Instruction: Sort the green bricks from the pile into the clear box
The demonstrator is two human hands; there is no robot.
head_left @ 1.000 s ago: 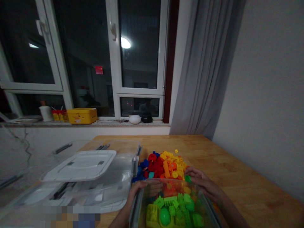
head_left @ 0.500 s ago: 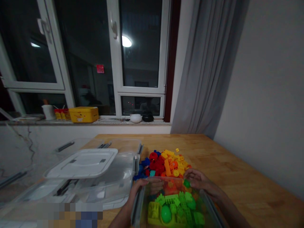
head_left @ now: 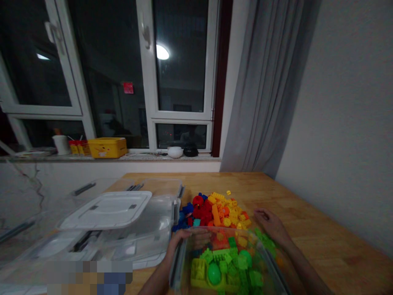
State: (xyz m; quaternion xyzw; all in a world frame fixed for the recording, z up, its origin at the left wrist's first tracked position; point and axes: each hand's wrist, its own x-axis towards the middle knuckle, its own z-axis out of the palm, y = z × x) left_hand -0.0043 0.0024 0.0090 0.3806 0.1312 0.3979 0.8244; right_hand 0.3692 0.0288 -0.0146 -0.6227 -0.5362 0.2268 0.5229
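Observation:
A clear plastic box with grey side clips holds several green toy blocks and a green egg-shaped piece. My left hand grips the box's left rim, with some fingers seen through the clear wall. My right hand is off the box, to the right of a heap of yellow blocks. Its fingers are loosely bent, and nothing shows between them. Just below that hand, more green blocks lie beside the box's right side. Red blocks and blue blocks make up the heap's left part.
Stacked clear boxes and a white lid stand on the left of the wooden table. On the windowsill behind are a yellow box, a white bowl and a black bowl.
My right hand has moved right, away from above the box. The green piece that was at its fingers is no longer there. My left hand keeps its grip on the box.

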